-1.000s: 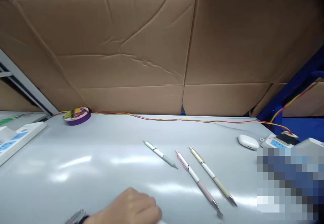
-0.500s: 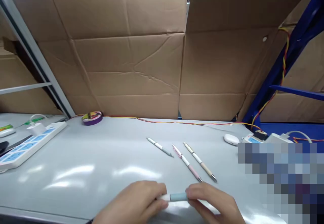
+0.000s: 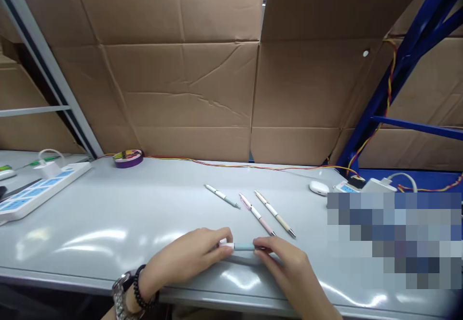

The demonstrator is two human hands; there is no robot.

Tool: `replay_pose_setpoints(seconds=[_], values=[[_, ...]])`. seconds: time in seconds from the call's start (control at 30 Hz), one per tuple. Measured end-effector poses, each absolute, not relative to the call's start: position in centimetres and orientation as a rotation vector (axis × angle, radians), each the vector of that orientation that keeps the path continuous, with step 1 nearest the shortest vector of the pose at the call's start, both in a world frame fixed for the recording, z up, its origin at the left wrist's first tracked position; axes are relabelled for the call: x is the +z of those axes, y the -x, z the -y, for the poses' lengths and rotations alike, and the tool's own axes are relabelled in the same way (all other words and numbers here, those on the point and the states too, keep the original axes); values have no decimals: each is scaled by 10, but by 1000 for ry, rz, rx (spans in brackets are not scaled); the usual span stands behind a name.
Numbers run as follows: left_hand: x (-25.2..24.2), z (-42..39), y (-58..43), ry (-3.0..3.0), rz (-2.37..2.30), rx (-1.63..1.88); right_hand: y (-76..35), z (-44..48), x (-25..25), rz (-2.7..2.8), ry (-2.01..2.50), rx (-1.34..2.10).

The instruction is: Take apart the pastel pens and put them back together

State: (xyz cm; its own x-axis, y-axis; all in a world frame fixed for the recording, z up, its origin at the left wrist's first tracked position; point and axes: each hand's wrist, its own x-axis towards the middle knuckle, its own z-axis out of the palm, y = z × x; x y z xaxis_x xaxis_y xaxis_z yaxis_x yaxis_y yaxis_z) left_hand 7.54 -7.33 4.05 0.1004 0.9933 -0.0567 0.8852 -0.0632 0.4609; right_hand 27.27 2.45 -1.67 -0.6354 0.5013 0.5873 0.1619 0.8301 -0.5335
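Observation:
Between my two hands a pen with a white and pale blue-green barrel (image 3: 244, 247) lies level, just above the table's front part. My left hand (image 3: 195, 252) pinches its white end, with thumb and fingers closed. The tip end is in the pinch of my right hand (image 3: 280, 259), which partly covers it. Beyond the hands, on the table, lie three more pens: a white and grey-green pen (image 3: 222, 196), a white and pink pen (image 3: 257, 215) near my right fingers, and a white and cream pen (image 3: 275, 214).
A purple tape roll (image 3: 128, 159) sits at the back left, near a white power strip (image 3: 47, 189). Thin red and yellow wires run along the cardboard wall (image 3: 195, 78). A white oval case (image 3: 319, 187) and a white charger (image 3: 379, 185) stand at the right, beside a blurred patch.
Both hands and the pen appear higher and farther from the lower edge, and my left wrist now shows. The view has shifted a little. The pen stays held at both ends.

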Motion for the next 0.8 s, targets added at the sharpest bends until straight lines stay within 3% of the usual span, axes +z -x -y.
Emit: replay_pose_setpoints(seconds=[0.37, 0.8], values=[[-1, 75, -91, -2194, -2100, 400, -274, -20, -15, 2349, 615, 680], [-5, 78, -88, -2216, -2057, 461, -280, -18, -15, 2278, 645, 828]])
